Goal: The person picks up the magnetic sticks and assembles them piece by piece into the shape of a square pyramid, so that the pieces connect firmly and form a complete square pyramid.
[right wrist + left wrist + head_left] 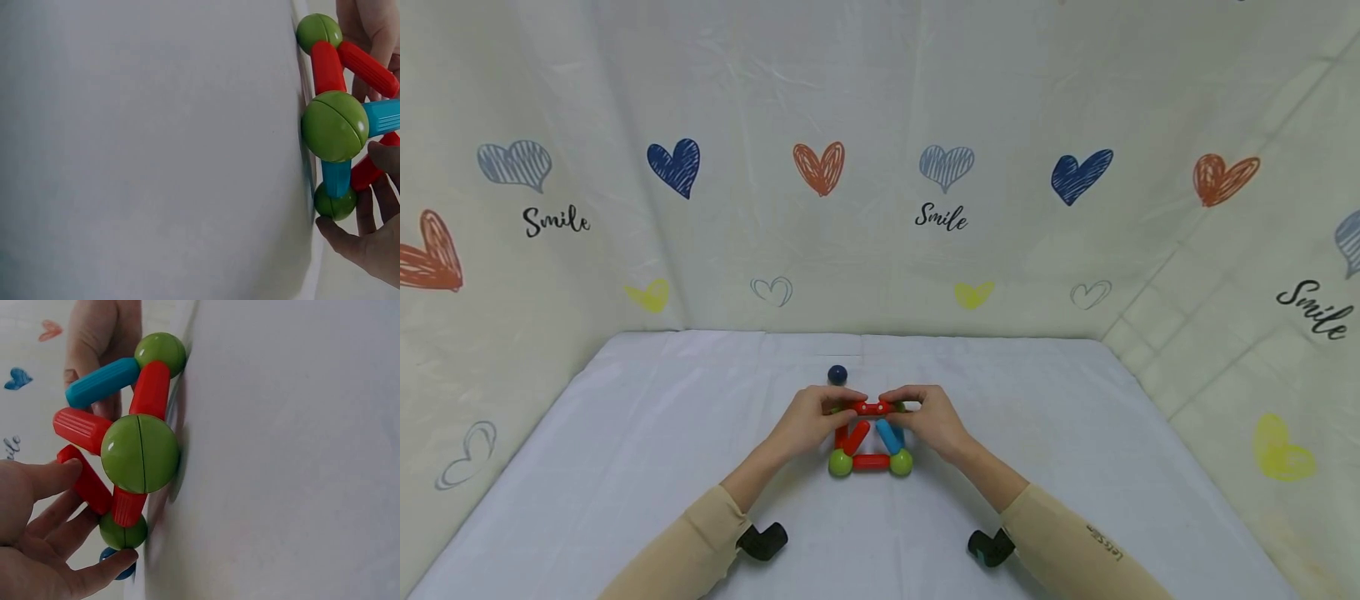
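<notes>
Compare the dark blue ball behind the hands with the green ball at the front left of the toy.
The dark blue ball lies alone on the table, touching no rods; the green ball is joined to red rods. The dark blue ball sits farther back and looks smaller; the green ball is nearest the person. Both are round and rest on the table.

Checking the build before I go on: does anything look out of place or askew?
One dark blue ball sits alone on the cloth behind the rod-and-ball frame, unattached. Both the left hand and the right hand hold the frame's top red rod. Nothing looks broken.
</notes>
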Action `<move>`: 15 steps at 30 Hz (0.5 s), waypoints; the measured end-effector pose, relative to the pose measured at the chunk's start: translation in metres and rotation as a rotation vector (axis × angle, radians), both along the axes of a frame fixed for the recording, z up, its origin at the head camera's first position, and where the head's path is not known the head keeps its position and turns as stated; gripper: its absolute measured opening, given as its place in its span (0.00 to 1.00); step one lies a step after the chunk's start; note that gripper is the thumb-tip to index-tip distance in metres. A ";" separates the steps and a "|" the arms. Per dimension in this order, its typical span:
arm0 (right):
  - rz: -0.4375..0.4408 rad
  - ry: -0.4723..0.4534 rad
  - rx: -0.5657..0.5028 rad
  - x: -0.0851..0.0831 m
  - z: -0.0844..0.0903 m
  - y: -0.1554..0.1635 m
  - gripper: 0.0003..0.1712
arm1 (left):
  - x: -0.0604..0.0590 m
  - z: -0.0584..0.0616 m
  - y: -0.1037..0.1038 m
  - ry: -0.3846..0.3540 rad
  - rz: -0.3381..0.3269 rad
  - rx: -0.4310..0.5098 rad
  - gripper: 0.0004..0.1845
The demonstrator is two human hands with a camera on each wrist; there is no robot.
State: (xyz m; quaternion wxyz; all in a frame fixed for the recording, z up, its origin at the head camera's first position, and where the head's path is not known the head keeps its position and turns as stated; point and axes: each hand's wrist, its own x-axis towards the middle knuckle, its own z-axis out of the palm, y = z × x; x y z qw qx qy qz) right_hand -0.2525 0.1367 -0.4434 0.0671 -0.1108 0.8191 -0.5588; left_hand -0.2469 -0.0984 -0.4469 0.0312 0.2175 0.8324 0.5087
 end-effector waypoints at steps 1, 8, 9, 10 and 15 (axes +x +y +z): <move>0.001 0.000 -0.001 0.000 0.000 0.000 0.14 | 0.000 0.000 0.000 0.002 -0.002 0.000 0.15; -0.001 0.010 0.021 -0.001 -0.001 0.000 0.13 | 0.001 0.001 0.000 0.009 -0.006 -0.001 0.15; -0.002 0.014 0.024 -0.001 -0.001 -0.001 0.13 | 0.000 0.000 -0.001 0.012 -0.005 -0.002 0.15; -0.004 0.017 0.027 -0.001 -0.001 -0.001 0.13 | 0.000 0.000 -0.001 0.014 -0.004 -0.003 0.15; -0.012 0.011 0.033 -0.001 0.000 -0.001 0.14 | 0.000 0.000 -0.001 0.018 -0.003 -0.008 0.15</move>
